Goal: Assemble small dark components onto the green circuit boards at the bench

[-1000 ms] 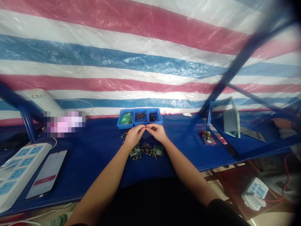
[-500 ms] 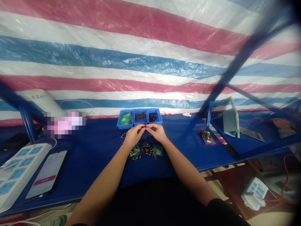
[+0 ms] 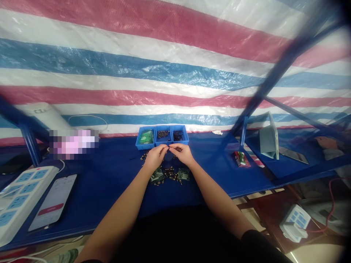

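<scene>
Piece [image 3: 168, 147] of something dark, too small to identify, is at the middle of the scene, between the fingertips of two bare hands. The left hand [image 3: 155, 157] and the right hand [image 3: 183, 153] face each other, and each grip has thumb and fingers drawn together, clamped on that piece.

On the near side, between the forearms, small brass-coloured fittings [image 3: 171, 173] lie in a loose heap on the blue counter [image 3: 109, 197]. A clear bag [image 3: 157, 175] of slim parts lies to the left of the heap, and a greenish bag [image 3: 184, 174] to its right. More loose fittings show beside the left hand.

Just beyond the hands, three blue bins [image 3: 145, 147] stand side by side. The left one holds a green packet [image 3: 147, 136], the middle one small brownish parts [image 3: 163, 134], the right one black parts [image 3: 178, 136].

Farther right are a small red and green box [image 3: 241, 159] and a pale blue stand [image 3: 268, 141]; past them, at the far right, is another person's hand [image 3: 325, 142]. At the near left lie a phone [image 3: 53, 201] with its screen lit and a white power strip [image 3: 27, 193]. A striped red, white and blue sheet [image 3: 164, 78] hangs behind everything.
</scene>
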A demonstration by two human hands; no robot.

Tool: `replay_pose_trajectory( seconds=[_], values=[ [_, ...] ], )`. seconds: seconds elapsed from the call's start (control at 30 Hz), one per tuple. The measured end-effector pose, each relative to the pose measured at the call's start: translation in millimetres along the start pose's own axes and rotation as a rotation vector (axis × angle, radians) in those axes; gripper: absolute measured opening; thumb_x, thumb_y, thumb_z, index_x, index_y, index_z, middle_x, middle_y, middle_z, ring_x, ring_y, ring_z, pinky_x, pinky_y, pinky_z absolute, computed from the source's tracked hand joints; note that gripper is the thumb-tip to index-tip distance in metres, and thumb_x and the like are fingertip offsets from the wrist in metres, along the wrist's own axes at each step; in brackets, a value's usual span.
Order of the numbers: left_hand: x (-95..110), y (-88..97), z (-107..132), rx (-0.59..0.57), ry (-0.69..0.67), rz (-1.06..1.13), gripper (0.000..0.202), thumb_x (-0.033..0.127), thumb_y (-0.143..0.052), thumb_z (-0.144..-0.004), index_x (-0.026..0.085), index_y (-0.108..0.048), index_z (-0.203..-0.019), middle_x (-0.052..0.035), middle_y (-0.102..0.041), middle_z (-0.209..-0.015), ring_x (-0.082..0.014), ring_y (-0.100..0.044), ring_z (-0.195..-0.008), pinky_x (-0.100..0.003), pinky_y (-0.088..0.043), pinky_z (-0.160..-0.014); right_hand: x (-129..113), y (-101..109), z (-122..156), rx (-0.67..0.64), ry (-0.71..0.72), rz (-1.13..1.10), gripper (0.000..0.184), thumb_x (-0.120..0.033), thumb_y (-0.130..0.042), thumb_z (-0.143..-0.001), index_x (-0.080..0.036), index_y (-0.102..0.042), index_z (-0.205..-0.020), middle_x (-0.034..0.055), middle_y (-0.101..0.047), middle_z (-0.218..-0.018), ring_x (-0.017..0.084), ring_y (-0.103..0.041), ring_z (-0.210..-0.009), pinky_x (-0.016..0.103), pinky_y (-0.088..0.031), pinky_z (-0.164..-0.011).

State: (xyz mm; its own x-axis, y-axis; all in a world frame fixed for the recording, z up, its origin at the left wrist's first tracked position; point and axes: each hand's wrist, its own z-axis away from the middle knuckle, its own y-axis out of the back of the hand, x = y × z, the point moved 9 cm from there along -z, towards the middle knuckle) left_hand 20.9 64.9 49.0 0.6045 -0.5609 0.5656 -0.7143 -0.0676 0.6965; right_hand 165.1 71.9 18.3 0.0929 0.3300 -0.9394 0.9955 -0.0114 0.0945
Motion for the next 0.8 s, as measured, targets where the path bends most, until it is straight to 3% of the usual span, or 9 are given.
replay_pose_trajectory(
  seconds=[0.23, 0.43, 0.8],
  values=[
    [-6, -1.0, 1, 0.034, 0.017, 0.007, 0.032, 0.043, -0.048, -0.092, 0.024, -0.061, -0.114, -0.0029, -0.071, -0.087, -0.0175, -0.066, -0.076, -0.026, -0.049, -0.068, 1, 3, -1, 0.022, 0.004, -0.023, 0.031, -0.043, -0.071, -0.075, -0.020, -0.074, -0.096, 0.0069, -0.074, -0.093, 0.020, -0.069, -0.079, 0.035, -0.057, -0.076],
    [-1, 0.1, 0, 0.046, -0.030, -0.019, 0.029, 0.041, -0.046, -0.094, 0.024, -0.066, -0.106, -0.0044, -0.072, -0.102, -0.0195, -0.066, -0.090, -0.027, -0.049, -0.077, 2, 1, -1, 0.001, -0.005, -0.026, 0.033, -0.044, -0.071, -0.075, -0.020, -0.073, -0.098, 0.0067, -0.074, -0.092, 0.021, -0.069, -0.080, 0.034, -0.057, -0.076],
    [9, 1.6, 1, -0.042, -0.027, 0.026, 0.031, 0.040, -0.037, -0.097, 0.023, -0.063, -0.099, -0.0012, -0.069, -0.083, -0.0156, -0.064, -0.075, -0.024, -0.046, -0.068, -5, -1, 1, -0.013, 0.018, -0.004, 0.033, -0.042, -0.070, -0.076, -0.019, -0.073, -0.099, 0.0065, -0.074, -0.092, 0.019, -0.069, -0.078, 0.032, -0.056, -0.074]
  ],
)
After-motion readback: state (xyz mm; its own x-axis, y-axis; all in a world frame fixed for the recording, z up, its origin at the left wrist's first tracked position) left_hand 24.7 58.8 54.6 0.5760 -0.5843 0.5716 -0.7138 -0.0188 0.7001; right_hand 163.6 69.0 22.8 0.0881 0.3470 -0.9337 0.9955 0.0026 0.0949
